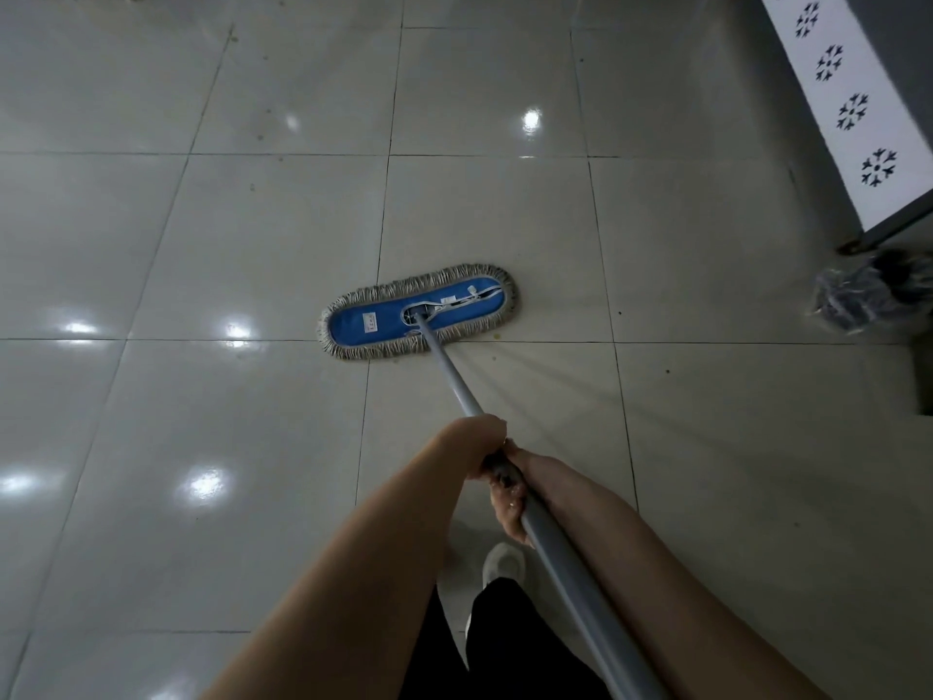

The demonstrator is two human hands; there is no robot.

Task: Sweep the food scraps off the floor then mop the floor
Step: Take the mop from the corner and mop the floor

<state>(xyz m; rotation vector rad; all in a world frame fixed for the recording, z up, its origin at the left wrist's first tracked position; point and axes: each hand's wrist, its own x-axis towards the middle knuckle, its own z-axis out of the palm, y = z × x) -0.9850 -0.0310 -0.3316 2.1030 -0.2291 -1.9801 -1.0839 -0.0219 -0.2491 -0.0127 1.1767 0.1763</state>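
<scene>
Floor [202, 245]; L hand [474, 442], R hand [505, 507] grip mop-pole [454, 381] (grey).

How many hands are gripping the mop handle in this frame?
2. The left hand grips the grey mop handle nearer the mop head; the right hand grips just behind it, closer to the body.

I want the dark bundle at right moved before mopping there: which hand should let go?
Right hand, probably: the dark bundle lies on its side, while the left hand grips the handle nearer the mop head and can steady it.
</scene>
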